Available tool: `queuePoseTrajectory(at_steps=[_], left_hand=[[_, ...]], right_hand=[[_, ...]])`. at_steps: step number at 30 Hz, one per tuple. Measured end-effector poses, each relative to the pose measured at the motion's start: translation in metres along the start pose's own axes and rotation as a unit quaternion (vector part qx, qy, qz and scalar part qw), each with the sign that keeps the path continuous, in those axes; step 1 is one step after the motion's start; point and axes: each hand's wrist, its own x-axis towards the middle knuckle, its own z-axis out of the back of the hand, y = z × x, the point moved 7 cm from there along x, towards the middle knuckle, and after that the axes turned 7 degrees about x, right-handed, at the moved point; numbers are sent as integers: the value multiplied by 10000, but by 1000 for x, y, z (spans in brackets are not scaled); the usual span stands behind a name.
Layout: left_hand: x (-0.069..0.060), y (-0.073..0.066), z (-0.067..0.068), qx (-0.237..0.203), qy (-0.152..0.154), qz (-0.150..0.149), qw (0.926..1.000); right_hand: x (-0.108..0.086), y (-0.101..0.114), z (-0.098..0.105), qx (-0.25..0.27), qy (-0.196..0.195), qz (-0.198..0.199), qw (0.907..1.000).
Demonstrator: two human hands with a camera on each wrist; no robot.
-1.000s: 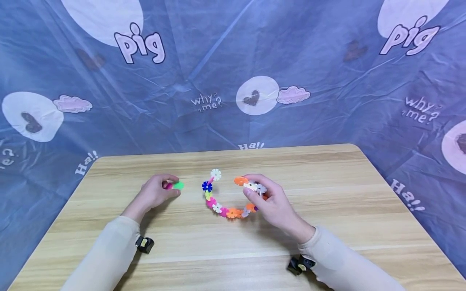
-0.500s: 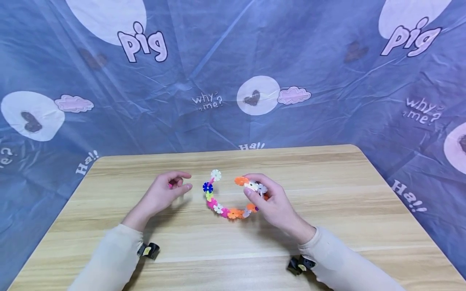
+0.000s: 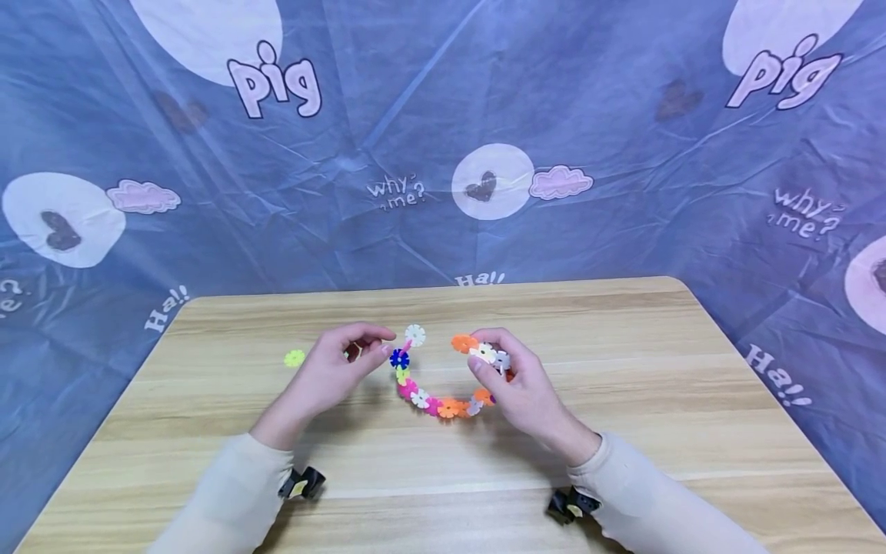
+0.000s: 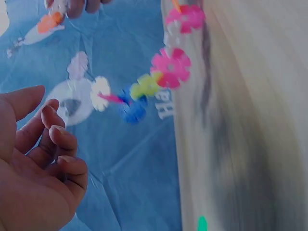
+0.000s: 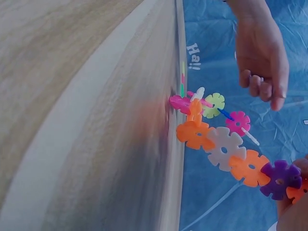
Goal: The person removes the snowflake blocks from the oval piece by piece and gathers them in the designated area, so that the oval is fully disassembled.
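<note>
My right hand (image 3: pixel 515 377) pinches a chain of flower-shaped plastic snap pieces (image 3: pixel 448 408) near its orange end piece (image 3: pixel 464 343). The chain hangs in a U above the table, in orange, white, pink, purple, yellow and blue. At its other end are a blue piece (image 3: pixel 399 358) and a white piece (image 3: pixel 414 335) joined by a pink one. Close to that end is my left hand (image 3: pixel 339 362), its fingers loosely bent. In the left wrist view the left hand (image 4: pixel 41 168) holds nothing and stays apart from the white piece (image 4: pixel 100 93).
A loose yellow-green flower piece (image 3: pixel 294 358) lies on the wooden table (image 3: pixel 429 477), left of my left hand. A green piece (image 4: pixel 202 224) shows at the bottom of the left wrist view. Behind the table hangs a blue printed cloth (image 3: pixel 388 100).
My left hand has left the loose pink and green pieces and moved right to the chain's white end. A yellow-green piece has come into view behind it. My right hand keeps its grip, nearly still.
</note>
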Motion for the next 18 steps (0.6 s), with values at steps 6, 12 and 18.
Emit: queuePoseTrajectory(at_steps=[6, 12, 18], left_hand=[[3, -17, -11, -421, 149, -140, 9989], [7, -31, -22, -597, 270, -331, 9973], [11, -45, -32, -642, 381, -527, 9958]], right_hand=[[0, 1, 0, -99, -22, -102, 9999], [0, 0, -2, -141, 53, -150, 9998], [1, 2, -3, -177, 99, -113, 9997]])
